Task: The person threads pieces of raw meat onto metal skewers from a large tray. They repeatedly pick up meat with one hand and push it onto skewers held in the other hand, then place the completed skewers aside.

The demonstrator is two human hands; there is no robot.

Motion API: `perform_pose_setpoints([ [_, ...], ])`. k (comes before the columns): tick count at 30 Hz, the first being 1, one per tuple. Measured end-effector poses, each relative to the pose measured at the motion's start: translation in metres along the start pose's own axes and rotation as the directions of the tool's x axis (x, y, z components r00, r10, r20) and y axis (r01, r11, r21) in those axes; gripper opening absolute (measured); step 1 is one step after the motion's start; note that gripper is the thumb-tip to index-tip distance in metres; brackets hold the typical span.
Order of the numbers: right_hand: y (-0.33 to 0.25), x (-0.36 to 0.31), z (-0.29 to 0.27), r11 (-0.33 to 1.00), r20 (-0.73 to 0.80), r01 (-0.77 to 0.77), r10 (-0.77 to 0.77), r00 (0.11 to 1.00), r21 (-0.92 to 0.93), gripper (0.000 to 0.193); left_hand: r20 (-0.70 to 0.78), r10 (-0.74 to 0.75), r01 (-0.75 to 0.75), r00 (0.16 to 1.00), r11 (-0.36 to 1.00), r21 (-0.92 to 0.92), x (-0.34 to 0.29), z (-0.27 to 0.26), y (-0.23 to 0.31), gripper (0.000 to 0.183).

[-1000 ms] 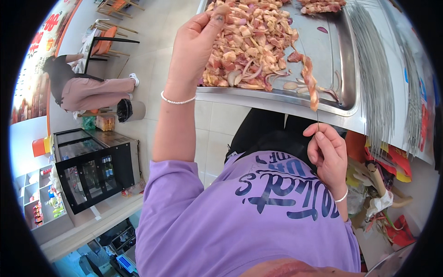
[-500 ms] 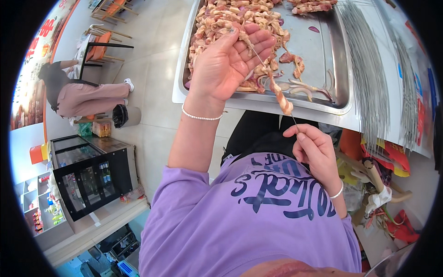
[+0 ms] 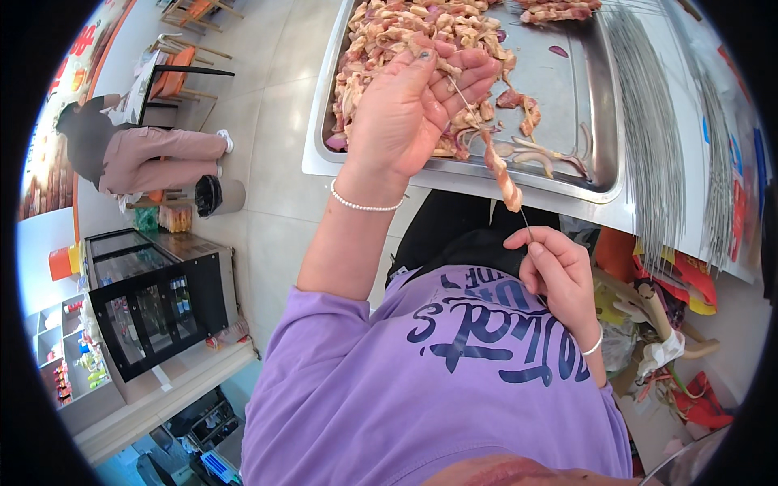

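My right hand [image 3: 559, 271] pinches the lower end of a thin metal skewer [image 3: 526, 220] between thumb and fingers. Strips of raw meat [image 3: 502, 174] are threaded along its middle. Palm up, my left hand [image 3: 413, 109] is over the near side of a metal tray [image 3: 604, 174]. Its fingers are bent loosely around a small piece of meat [image 3: 444, 68] at the skewer's far end; the thumb partly hides this piece. Beyond the left hand, a heap of cut raw meat [image 3: 389, 32] mixed with bits of purple onion fills the tray's left side.
Onion strips [image 3: 547, 154] lie in the tray's near right corner. Filled skewers [image 3: 559, 10] rest at its far side. Many bare metal skewers [image 3: 648, 138] lie right of the tray. A person [image 3: 130, 150] bends over a table at the left, near a bin [image 3: 223, 197] and a glass-door cooler [image 3: 162, 300].
Both hands and the skewer have shifted slightly right in the picture, the right hand also slightly down. The same meat strips remain on the skewer.
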State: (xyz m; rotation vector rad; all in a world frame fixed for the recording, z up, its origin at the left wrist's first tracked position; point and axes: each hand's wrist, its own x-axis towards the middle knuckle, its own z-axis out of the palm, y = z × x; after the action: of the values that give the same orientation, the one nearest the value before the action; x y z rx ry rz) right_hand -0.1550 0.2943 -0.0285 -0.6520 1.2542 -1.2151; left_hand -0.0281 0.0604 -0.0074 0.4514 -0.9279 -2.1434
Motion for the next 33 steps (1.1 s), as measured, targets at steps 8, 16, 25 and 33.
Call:
perform_pose_setpoints([
  [8, -0.005, 0.003, 0.0, 1.0, -0.024, -0.025, 0.025, 0.999, 0.004, 0.025, 0.009, 0.016, -0.016, 1.0, 0.999, 0.038, -0.003, 0.004, 0.002, 0.02],
  [16, -0.006, 0.004, 0.0, 0.999, -0.016, -0.047, 0.047, 0.999, 0.001, 0.026, 0.079, 0.003, -0.005, 0.997, 1.0, 0.03, -0.005, 0.007, -0.003, 0.019],
  [25, 0.004, 0.008, -0.003, 0.999, -0.017, 0.011, -0.012, 1.0, -0.037, 0.025, -0.022, -0.025, 0.025, 0.999, 1.0, 0.017, -0.006, 0.012, -0.018, 0.016],
  [33, 0.016, 0.01, -0.002, 0.999, -0.011, 0.033, -0.033, 0.999, -0.014, 0.025, -0.028, 0.06, -0.055, 0.998, 0.986, 0.159, -0.009, 0.021, -0.033, 0.021],
])
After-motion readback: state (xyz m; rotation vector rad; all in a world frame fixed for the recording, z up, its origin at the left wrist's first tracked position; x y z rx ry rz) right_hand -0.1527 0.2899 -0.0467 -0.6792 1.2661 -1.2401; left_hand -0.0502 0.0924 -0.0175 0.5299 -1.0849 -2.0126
